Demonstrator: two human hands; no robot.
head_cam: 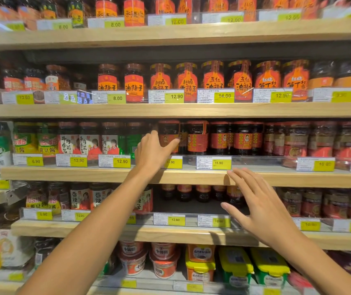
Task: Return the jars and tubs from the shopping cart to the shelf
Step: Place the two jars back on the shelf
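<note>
Right hand [264, 211] is nearest, fingers spread flat and holding nothing, hovering below the wooden shelf edge [106, 174]. Left hand [152, 151] reaches above that edge, fingers curled round a dark chili sauce jar [168, 136], likely seating it in its row, labels facing out. No cart in sight.
</note>
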